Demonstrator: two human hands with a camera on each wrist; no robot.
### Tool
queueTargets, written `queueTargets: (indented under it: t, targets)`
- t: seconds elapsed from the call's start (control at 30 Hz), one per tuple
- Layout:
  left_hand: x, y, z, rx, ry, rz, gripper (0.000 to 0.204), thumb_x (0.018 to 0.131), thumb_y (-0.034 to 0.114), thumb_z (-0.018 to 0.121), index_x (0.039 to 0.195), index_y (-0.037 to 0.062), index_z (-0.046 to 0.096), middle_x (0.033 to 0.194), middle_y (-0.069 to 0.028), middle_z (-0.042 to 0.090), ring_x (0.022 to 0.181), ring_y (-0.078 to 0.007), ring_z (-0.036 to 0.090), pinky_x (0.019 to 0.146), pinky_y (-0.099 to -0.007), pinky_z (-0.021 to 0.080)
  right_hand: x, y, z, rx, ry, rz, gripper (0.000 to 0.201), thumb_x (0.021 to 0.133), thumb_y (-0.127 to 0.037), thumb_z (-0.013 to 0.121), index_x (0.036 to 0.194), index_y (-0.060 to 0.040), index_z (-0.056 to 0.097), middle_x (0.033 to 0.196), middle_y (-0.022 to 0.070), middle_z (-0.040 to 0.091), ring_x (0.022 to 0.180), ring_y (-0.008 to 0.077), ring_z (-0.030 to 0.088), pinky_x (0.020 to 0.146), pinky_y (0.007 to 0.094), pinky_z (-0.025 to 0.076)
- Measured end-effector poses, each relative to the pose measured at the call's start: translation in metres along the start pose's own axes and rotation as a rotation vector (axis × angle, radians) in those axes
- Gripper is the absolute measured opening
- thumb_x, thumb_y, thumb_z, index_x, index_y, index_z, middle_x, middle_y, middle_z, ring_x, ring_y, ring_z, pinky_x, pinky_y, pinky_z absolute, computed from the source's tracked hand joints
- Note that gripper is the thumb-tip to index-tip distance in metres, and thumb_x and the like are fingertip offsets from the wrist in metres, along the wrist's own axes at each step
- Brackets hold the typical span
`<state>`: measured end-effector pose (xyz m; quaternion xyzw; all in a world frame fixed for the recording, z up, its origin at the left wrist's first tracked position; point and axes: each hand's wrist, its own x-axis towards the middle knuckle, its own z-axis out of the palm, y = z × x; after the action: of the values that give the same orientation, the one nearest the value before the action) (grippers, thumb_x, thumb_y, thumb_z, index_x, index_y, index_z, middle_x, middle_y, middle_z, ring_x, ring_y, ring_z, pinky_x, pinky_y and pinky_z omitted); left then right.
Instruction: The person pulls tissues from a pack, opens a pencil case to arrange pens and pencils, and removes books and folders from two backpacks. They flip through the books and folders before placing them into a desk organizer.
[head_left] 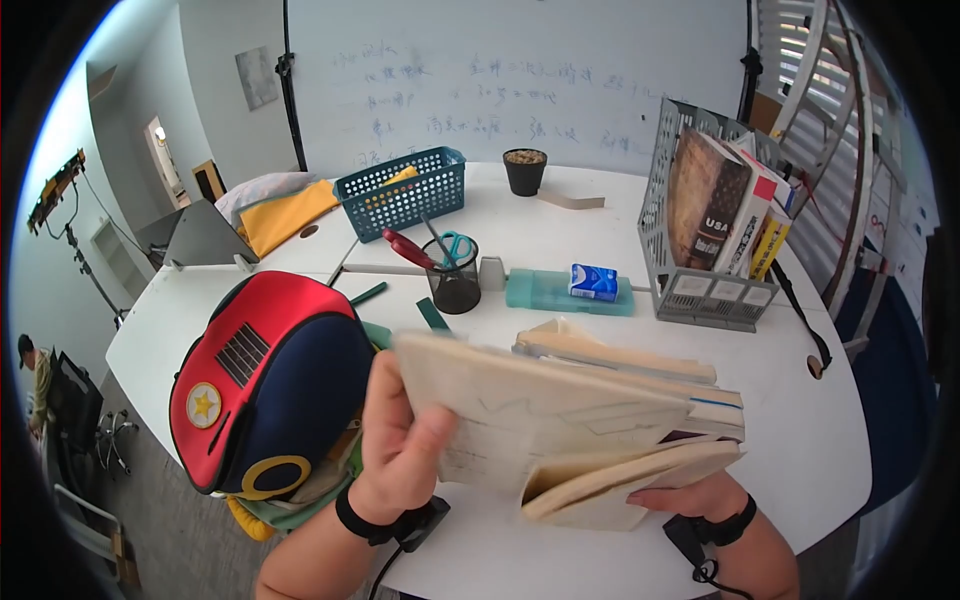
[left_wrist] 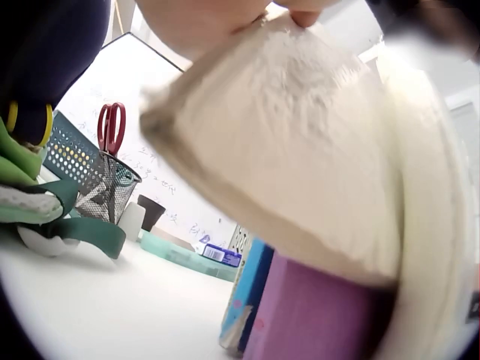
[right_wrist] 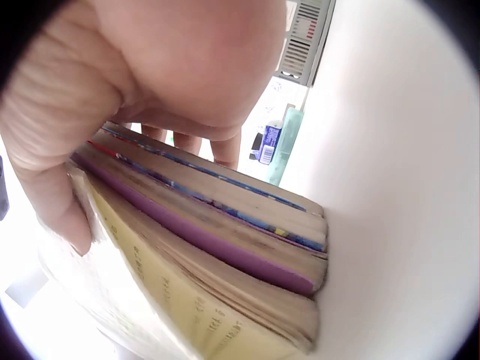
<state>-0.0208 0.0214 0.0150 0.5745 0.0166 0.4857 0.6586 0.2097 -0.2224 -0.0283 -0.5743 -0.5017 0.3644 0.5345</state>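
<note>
My left hand (head_left: 396, 450) grips the left edge of a worn cream-covered book (head_left: 540, 395), thumb on its near face. That book is tilted and raised over the table, with pencil-like lines on its cover. My right hand (head_left: 700, 495) holds the right side of a row of several books, its thumb on the nearest one, a paperback (head_left: 600, 495) whose cover gapes. In the right wrist view, the thumb presses its cover while the fingers reach over to the far side. A purple-covered book (right_wrist: 217, 244) stands among the row, spines mostly hidden.
A red and navy backpack (head_left: 300, 375) stands left. Behind are a mesh pen cup (head_left: 455, 285) with scissors, a teal case (head_left: 530, 290) bearing a blue packet (head_left: 594, 282), a teal basket (head_left: 405, 200) and a potted plant (head_left: 525, 175). A grey file rack (head_left: 700, 300) with books stands right.
</note>
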Motion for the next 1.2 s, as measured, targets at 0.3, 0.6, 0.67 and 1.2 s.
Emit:
queueTargets:
  t: [0.3, 0.6, 0.67, 1.2]
  targets:
    - [0.036, 0.012, -0.044, 0.179, 0.379, 0.322, 0.043, 0.104, 0.017, 0.074, 0.141, 0.0018, 0.056, 0.13, -0.0107, 0.071, 0.116, -0.0212, 0.072, 0.1, -0.0388, 0.059, -0.004, -0.005, -0.002, -0.073, 0.07, 0.044, 0.051, 0.088, -0.014, 0.09, 0.135, -0.005, 0.072, 0.133, 0.0089, 0.075, 0.118, 0.0197, 0.07, 0.103, 0.0351, 0.056]
    - [0.02, -0.014, -0.033, 0.241, 0.236, 0.18, 0.032, 0.105, 0.01, 0.072, 0.134, -0.0003, 0.063, 0.128, -0.0081, 0.072, 0.115, -0.0177, 0.07, 0.102, -0.035, 0.054, 0.01, 0.011, -0.004, -0.121, -0.069, -0.407, 0.093, 0.085, -0.02, 0.094, 0.163, -0.0063, 0.044, 0.164, 0.0143, 0.049, 0.15, 0.0288, 0.048, 0.127, 0.0437, 0.036]
    - [-0.002, -0.018, -0.026, 0.075, -0.022, -0.047, 0.034, 0.105, 0.013, 0.072, 0.134, -0.0014, 0.064, 0.125, -0.0075, 0.072, 0.116, -0.016, 0.067, 0.103, -0.0332, 0.051, 0.015, 0.005, -0.002, -0.037, -0.09, -0.354, 0.106, 0.084, -0.024, 0.095, 0.169, -0.0072, 0.034, 0.17, 0.0143, 0.042, 0.154, 0.0292, 0.043, 0.129, 0.0443, 0.032]
    - [0.001, -0.016, -0.006, -0.103, -0.594, -0.322, 0.135, 0.073, 0.08, 0.085, 0.164, -0.0025, 0.029, 0.161, -0.0194, 0.048, 0.154, -0.0323, 0.041, 0.129, -0.05, 0.026, 0.001, 0.024, -0.002, 0.067, 0.067, -0.145, 0.071, 0.089, -0.005, 0.087, 0.153, -0.0059, 0.057, 0.151, 0.0101, 0.063, 0.139, 0.0226, 0.058, 0.116, 0.0417, 0.049]
